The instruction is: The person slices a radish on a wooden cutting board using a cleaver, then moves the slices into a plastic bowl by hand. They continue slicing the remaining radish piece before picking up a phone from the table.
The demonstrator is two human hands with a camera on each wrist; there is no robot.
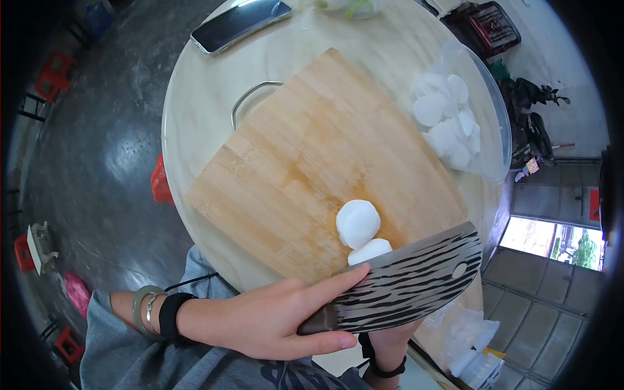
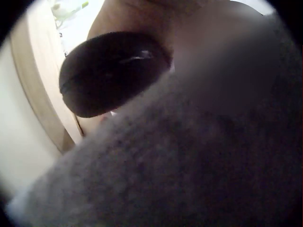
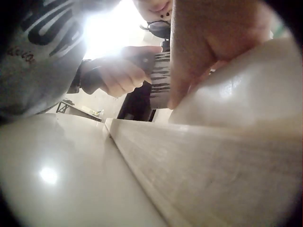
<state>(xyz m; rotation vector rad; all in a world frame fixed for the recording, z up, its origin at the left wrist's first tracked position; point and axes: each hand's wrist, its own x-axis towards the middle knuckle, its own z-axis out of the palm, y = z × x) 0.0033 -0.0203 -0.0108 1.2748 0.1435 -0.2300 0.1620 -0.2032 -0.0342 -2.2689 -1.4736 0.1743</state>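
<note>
My left hand point(image 1: 279, 318) grips the dark handle of a broad cleaver point(image 1: 409, 279) with black stripes on its blade. Its index finger lies along the blade. Two overlapping white radish slices point(image 1: 359, 224) lie on the wooden cutting board point(image 1: 331, 130), and another white piece point(image 1: 370, 251) sits against the blade's upper edge. Under the cleaver in the head view, my right hand point(image 1: 395, 335) is mostly covered. The right wrist view shows that right hand point(image 3: 213, 33) holding a large white radish point(image 3: 236, 90) over the board, its fingers partly hidden behind it.
A clear bag of white slices point(image 1: 448, 123) lies right of the board on the round table point(image 1: 195, 117). A phone point(image 1: 240, 26) rests at the far left edge. Plastic packaging point(image 1: 465, 335) is at the lower right. The board's metal handle point(image 1: 244, 104) sticks out left.
</note>
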